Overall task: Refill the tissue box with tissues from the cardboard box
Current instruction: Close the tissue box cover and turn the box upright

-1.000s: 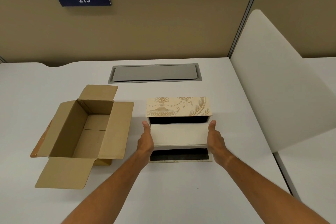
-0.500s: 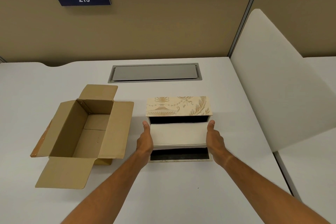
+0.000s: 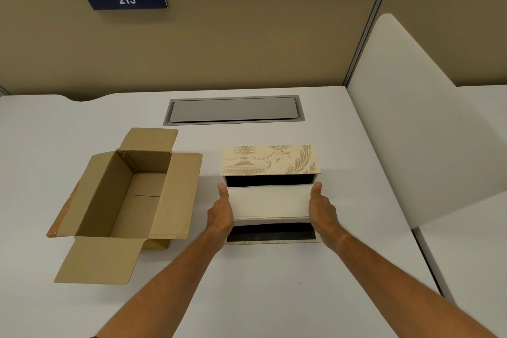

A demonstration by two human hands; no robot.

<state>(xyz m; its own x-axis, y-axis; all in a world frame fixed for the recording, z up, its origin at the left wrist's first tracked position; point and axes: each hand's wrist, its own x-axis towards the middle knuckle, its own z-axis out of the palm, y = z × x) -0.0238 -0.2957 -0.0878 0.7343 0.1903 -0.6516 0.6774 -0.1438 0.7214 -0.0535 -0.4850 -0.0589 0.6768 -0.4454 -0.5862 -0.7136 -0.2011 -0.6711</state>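
Left hand [image 3: 220, 214] and right hand [image 3: 322, 210] squeeze the tissue stack [image 3: 270, 204] between them over the open tissue box [image 3: 270, 163]; loose grip could let it sag, snagging the rim.

Cardboard box [image 3: 129, 200] is plain matt brown corrugated stuff. Tissue box [image 3: 270, 160] looks like smooth printed card, dark felt-ish lining. Tissues [image 3: 270, 203] soft matt paper. Desk [image 3: 274, 296] smooth matt white.

Your left hand [image 3: 221, 212] and right hand [image 3: 321, 210] cover both ends of the tissue stack [image 3: 270, 204], and your fingers curl out of sight beneath it. The stack hides most of the tissue box [image 3: 270, 163] interior. Your forearms run off the bottom edge.
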